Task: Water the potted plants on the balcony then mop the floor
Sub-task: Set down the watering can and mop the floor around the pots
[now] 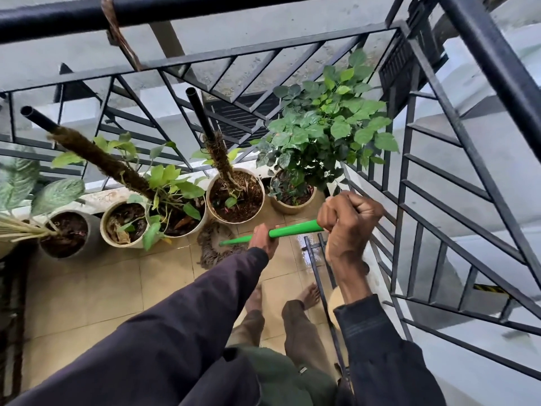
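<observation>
I hold a mop by its green handle (292, 230) with both hands. My right hand (348, 219) grips the upper end in a fist. My left hand (263, 238) grips the handle lower down. The grey-brown mop head (209, 244) lies on the tan tiled floor (164, 276) right in front of the row of potted plants. Several round pots stand along the railing: a bushy green plant (328, 124) at the right, a pot with a moss pole (235, 197), a pothos pot (175, 209), and two more pots (123, 224) (67, 234) at the left.
Black metal railing (433, 206) closes off the balcony at the right and behind the pots. A metal rack (319, 268) lies on the wet floor near my bare feet (310, 295). A black bar (175, 8) crosses overhead. Open tiles lie at the lower left.
</observation>
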